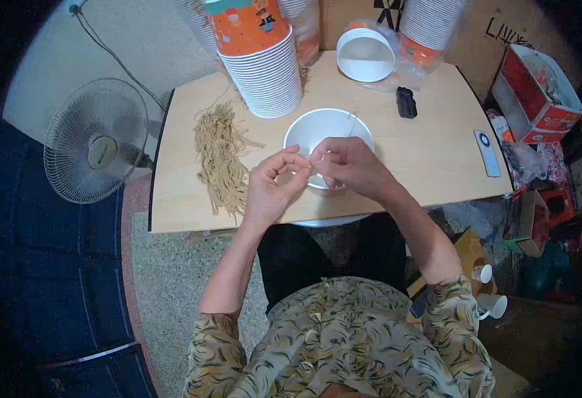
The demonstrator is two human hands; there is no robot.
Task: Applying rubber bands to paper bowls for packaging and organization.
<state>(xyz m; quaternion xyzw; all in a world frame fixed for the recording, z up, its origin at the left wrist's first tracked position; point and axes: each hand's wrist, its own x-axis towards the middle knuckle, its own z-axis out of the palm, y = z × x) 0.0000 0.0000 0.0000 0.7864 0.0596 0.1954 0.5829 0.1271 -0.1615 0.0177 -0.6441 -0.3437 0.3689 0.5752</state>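
Observation:
My left hand (276,187) and my right hand (352,166) meet fingertip to fingertip over the near side of a white round tub (295,132). Both are closed in a pinch on a thin cord (351,125), whose loose end stands up beyond my right hand, inside the tub's rim. Most of the cord is hidden by my fingers. To the left of the tub lies a loose bundle of tan cords (221,156), close to my left hand. Behind it rises a tall stack of nested paper tubs (262,79), white with orange printed sides.
The pale wooden table (410,156) carries a tub on its side (365,56), a small black object (406,103) and a phone-like slab (486,152). A fan (99,140) stands left of the table. Boxes and a red carton (536,96) crowd the right.

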